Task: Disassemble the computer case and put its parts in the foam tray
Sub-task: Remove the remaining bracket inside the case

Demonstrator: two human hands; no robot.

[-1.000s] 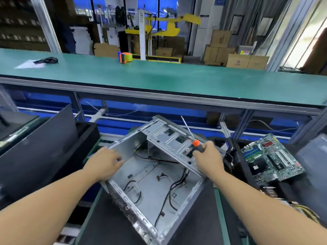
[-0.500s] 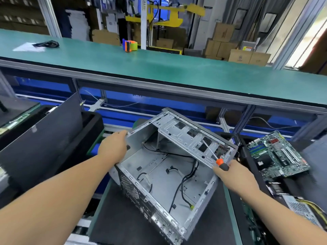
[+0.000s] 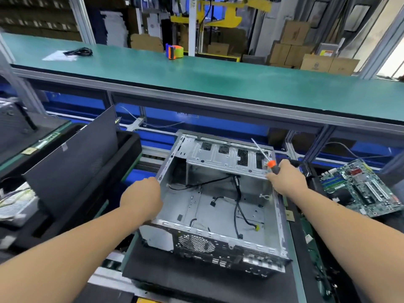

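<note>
The computer case [image 3: 216, 206] was largely gutted, cables remaining; its left wall was grasped by the left hand [image 3: 142, 199], a screwdriver [image 3: 267, 160] by the right hand [image 3: 286, 180]; the motherboard [image 3: 360, 189] already lay right.

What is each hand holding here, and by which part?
Right hand grips the screwdriver by its handle; left hand holds the computer case by its left wall.

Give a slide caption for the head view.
Both hands grip the case: left hand, right hand with screwdriver.

An electronics assembly workshop: long green workbench [image 3: 218, 77], stacked cardboard boxes [image 3: 293, 44].
</note>
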